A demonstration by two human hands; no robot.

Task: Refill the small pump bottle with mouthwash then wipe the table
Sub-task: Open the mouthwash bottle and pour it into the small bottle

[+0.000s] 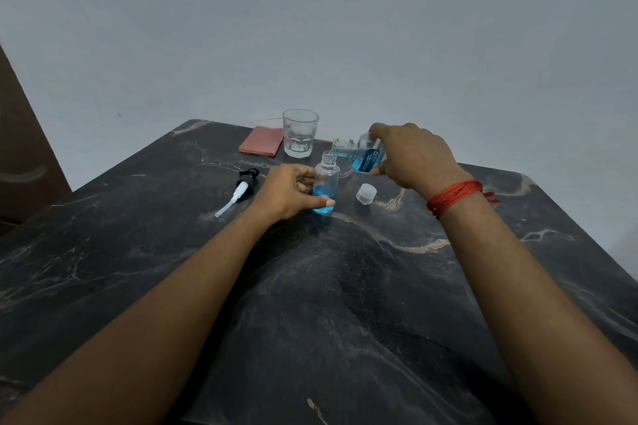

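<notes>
Blue mouthwash fills the lower part of the small pump bottle (325,184), upright on the table (345,286) inside the left hand's (288,191) curled fingers. Just right, the right hand (412,155) grips the tilted mouthwash bottle (360,152), neck over its mouth.

Dark marble table (345,304), plain grey wall (310,28)

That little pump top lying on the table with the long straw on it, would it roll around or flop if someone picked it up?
The pump head lies on its side on the table. Its rounded collar might let it roll a little, though the nozzle sticking out probably stops it. It looks light, being small plastic. The thin dip tube would likely bend when lifted.
</notes>
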